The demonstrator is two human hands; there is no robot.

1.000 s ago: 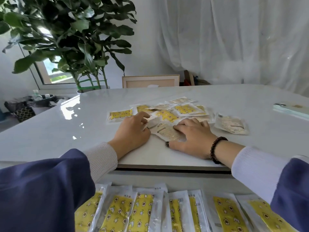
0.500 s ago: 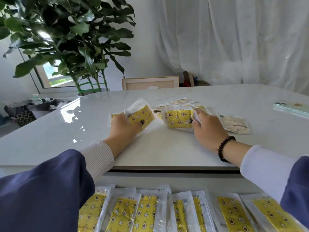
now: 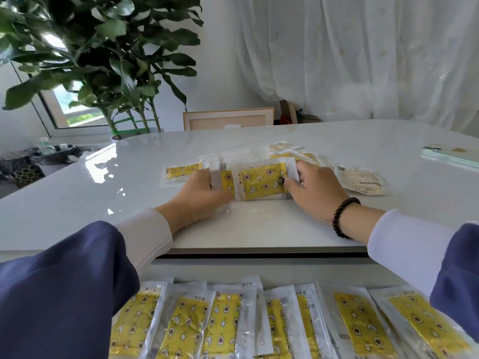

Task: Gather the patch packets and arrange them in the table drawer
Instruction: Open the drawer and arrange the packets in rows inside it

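Already a good share of the work looks done: a row of yellow patch packets (image 3: 259, 322) lies side by side, slightly overlapping, in the open table drawer (image 3: 259, 270) at the bottom of the view. On the white worktop (image 3: 259, 229) above it, the left hand (image 3: 199, 195) and right hand (image 3: 313, 190) press in from either side on a small bundle of packets (image 3: 259, 185), the fingers of both closed on its ends, squaring it into a stack that rests on the surface. Several packets are not yet gathered: a single yellow one (image 3: 181, 171) lies flat just beyond the left hand, a pale one (image 3: 361, 180) lies just right of the right hand, and a few more (image 3: 293, 151) sit behind the bundle, partly hidden. A phone (image 3: 451, 154) rests well off to the right. By my reading the task is somewhere past its middle, with the held bundle and the loose strays yet to reach the drawer.
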